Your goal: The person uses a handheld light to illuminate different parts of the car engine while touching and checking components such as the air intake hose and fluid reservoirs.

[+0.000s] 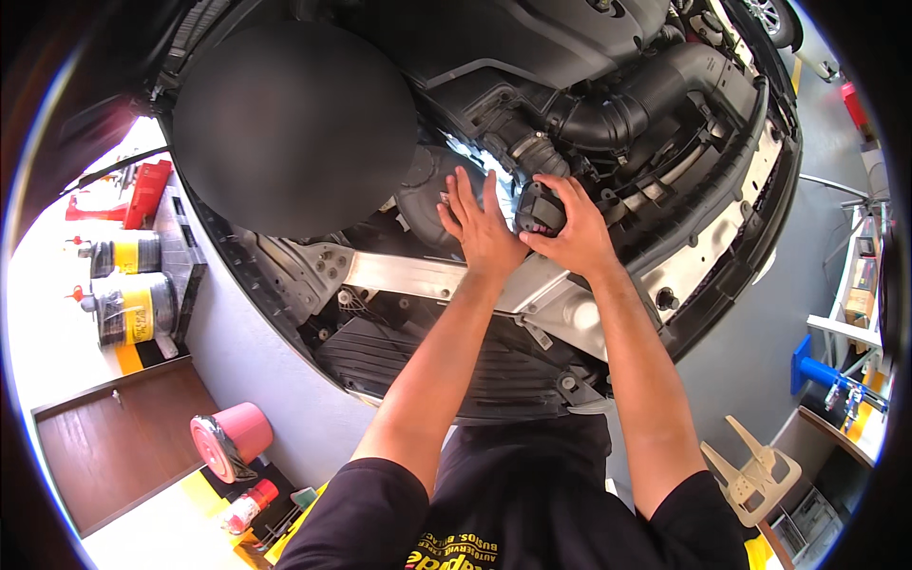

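Observation:
My right hand (578, 228) is closed around a small black block-shaped thing (541, 211) in the engine bay. Its exact kind does not show. My left hand (483, 226) is just beside it, palm down, with fingers stretched and spread over the dark parts and nothing in them. Between the hands and the engine a bright bluish-white glow (499, 169) washes out detail. A ribbed black air duct (537, 152) lies just beyond my right fingers. Both forearms reach across the pale metal front crossmember (404, 275).
A black engine cover (532, 38) and a thick intake hose (627, 109) fill the far side. A round dark blur (294, 128) hides the left of the bay. Pink bucket (242, 437) and brown cabinet (123, 437) stand left; a beige plastic stool (755, 475) stands right.

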`<action>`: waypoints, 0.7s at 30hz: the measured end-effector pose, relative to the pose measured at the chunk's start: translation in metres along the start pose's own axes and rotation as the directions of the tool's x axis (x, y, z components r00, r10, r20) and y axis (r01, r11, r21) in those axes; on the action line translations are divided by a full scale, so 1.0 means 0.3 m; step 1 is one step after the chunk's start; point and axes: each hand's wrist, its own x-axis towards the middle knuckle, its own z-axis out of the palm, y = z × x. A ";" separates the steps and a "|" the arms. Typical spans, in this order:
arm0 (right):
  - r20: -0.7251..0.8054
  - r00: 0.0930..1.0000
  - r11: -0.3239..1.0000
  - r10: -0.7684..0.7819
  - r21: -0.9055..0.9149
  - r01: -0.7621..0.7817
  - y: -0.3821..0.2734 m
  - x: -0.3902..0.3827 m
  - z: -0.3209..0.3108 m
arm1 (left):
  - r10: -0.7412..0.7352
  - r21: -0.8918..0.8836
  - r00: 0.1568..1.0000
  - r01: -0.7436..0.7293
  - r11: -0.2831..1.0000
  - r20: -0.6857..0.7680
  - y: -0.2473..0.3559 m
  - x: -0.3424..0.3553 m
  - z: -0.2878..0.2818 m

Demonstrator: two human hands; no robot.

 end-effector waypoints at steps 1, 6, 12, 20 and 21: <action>-0.007 1.000 0.999 -0.023 0.033 0.023 0.004 -0.001 -0.005 | -0.004 -0.009 0.999 0.005 1.000 0.049 -0.001 -0.010 -0.016; 0.040 0.997 0.998 -0.062 0.017 0.061 0.014 -0.022 -0.035 | 0.209 -0.039 0.960 -0.205 0.978 0.187 -0.086 -0.105 -0.169; 0.098 0.986 0.989 -0.131 0.074 0.124 0.029 -0.047 -0.037 | 0.184 -0.110 0.856 -0.149 0.983 0.483 -0.131 -0.232 -0.403; 0.014 0.995 0.992 -0.103 0.079 0.102 0.013 -0.036 -0.038 | 0.221 -0.102 0.955 -0.204 0.974 0.198 -0.159 -0.076 -0.292; 0.031 0.987 0.986 -0.156 0.060 0.154 0.010 -0.034 -0.024 | 0.213 -0.117 0.956 -0.192 0.974 0.203 -0.175 -0.068 -0.260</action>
